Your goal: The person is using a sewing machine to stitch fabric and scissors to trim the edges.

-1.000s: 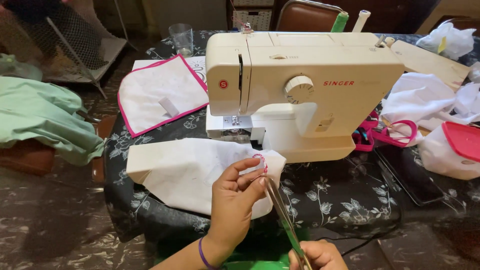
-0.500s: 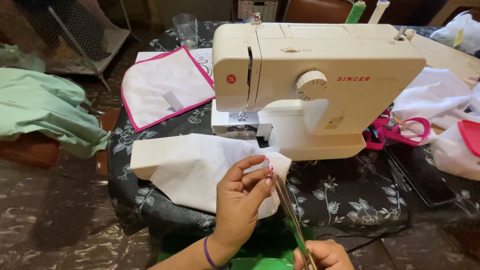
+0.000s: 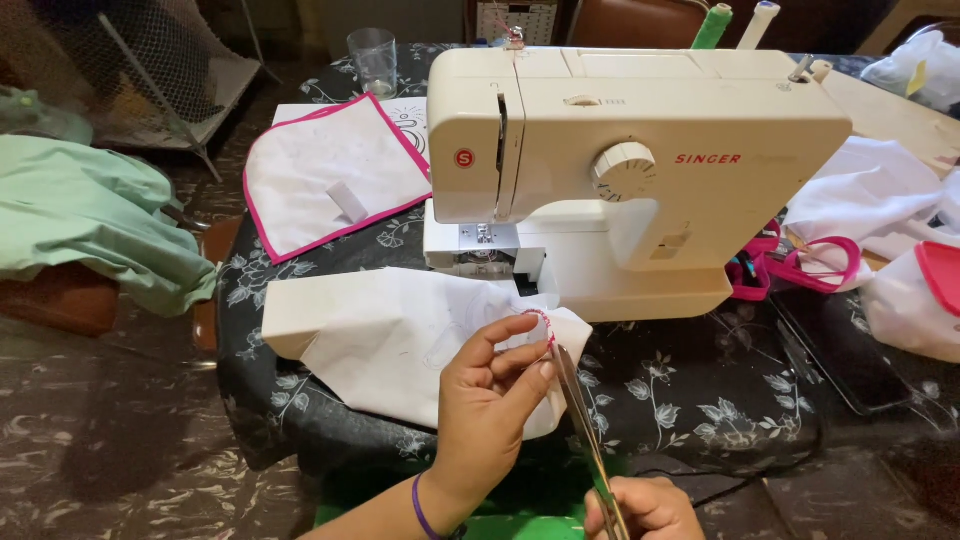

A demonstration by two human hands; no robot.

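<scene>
Scissors point(image 3: 585, 430) with long metal blades rise from the near edge of the scene, gripped at the handles by the right hand point(image 3: 645, 508), whose fingers are closed around them. Their tips meet a pink-edged corner of white fabric point(image 3: 400, 340), which the left hand point(image 3: 490, 400) pinches between thumb and fingertips just above the blades. A purple band circles that wrist. The fabric spreads left across a dark floral tablecloth point(image 3: 700, 390), just in front of a cream sewing machine point(image 3: 640, 160) that fills the middle of the table. Farther left lies a white panel trimmed in pink point(image 3: 335, 175), with a clear drinking glass point(image 3: 375, 60) beyond it. Pink-handled scissors point(image 3: 825, 262) and more white cloth point(image 3: 870, 195) sit at the right. Pale green cloth point(image 3: 90, 225) is heaped off the table at far left.
</scene>
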